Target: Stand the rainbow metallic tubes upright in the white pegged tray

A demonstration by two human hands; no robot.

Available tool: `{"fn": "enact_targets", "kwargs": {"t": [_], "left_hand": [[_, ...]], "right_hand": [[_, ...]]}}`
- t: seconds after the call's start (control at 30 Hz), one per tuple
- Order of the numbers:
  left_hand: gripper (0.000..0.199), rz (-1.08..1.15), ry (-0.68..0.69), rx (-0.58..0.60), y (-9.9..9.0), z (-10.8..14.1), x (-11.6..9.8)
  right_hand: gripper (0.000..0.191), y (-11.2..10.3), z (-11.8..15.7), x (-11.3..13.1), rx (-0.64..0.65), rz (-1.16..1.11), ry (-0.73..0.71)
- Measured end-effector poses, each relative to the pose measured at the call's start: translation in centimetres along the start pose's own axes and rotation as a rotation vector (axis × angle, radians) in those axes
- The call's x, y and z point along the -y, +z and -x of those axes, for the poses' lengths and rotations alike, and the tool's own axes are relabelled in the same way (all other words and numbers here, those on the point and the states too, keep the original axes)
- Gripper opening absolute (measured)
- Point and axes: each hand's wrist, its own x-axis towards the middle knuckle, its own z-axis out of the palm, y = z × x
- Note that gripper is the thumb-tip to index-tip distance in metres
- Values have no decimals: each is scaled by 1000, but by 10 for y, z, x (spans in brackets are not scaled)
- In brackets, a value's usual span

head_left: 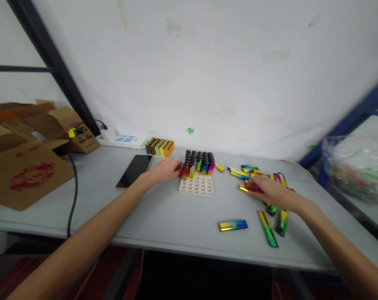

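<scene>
A white tray [196,187] with round holes stands mid-table, its rear rows filled with upright lighters [199,156] in black, red, yellow, green, blue and pink; its front holes show bare. At the tray's left edge, my left hand [168,169] has its fingers closed beside the red lighter [185,171]; whether it grips anything is hidden. On the right, my right hand [266,191] reaches down with bent fingers into a loose pile of shiny coloured lighters [281,179]; a reddish one shows under its fingers. Nearer the front edge lie a yellow-blue lighter [233,225] and a yellow-green one [268,229].
A dark phone or tablet [134,171] lies left of the tray. Behind it are a block of upright lighters [159,147] and a white power strip [124,141]. Cardboard boxes [29,175] and a black cable [74,187] occupy the left; a clear plastic bag [357,166] is far right.
</scene>
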Motion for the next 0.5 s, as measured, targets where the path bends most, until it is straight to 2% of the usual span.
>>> {"fn": "enact_targets", "kwargs": {"t": [0.17, 0.33, 0.4, 0.5], "left_hand": [[17, -6, 10, -11, 0, 0, -1], [19, 8, 22, -14, -1, 0, -1], [19, 15, 22, -9, -2, 0, -1], [19, 6, 15, -8, -2, 0, -2]], "right_hand": [[37, -15, -7, 16, -72, -134, 43], [44, -31, -22, 33, -260, -223, 22], [44, -32, -30, 37, -294, -369, -8], [45, -25, -43, 43, -315, -610, 23]]}}
